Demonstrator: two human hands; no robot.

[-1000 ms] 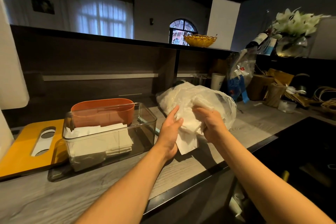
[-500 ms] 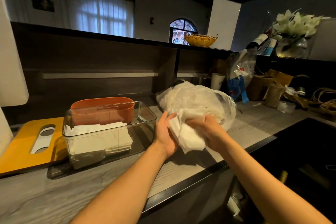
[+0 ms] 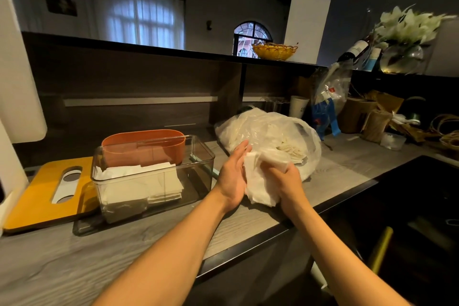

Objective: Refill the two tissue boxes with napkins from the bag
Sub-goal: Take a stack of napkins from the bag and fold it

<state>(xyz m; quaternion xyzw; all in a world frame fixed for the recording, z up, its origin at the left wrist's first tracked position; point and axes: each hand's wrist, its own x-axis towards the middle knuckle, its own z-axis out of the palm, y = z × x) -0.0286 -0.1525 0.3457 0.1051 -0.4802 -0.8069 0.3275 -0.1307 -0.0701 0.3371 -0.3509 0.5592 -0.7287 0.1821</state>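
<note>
Nearest the camera, both forearms reach over the counter (image 3: 74,251) edge and meet on a bunch of white napkins (image 3: 260,181) held just in front of the bag's mouth. The right hand (image 3: 288,181) has its grip curled over the right side of the bunch, fingers closed round it; the left hand (image 3: 232,176) lies flat against the bunch's left face, fingers straight, steadying rather than clutching. The bunch hangs roughly upright, its lower edge loose below the hands. From that grip the clear tissue box (image 3: 154,176) lies to the left, near but apart, its long side running left to right and already part filled with folded napkins; the left hand is the nearer one to it. So the carry looks like a short sweep leftward. Behind it stands the orange tissue box (image 3: 144,146), touching or just behind the clear one, and to the right rear the plastic bag (image 3: 268,136) lies slumped with more napkins inside.
</note>
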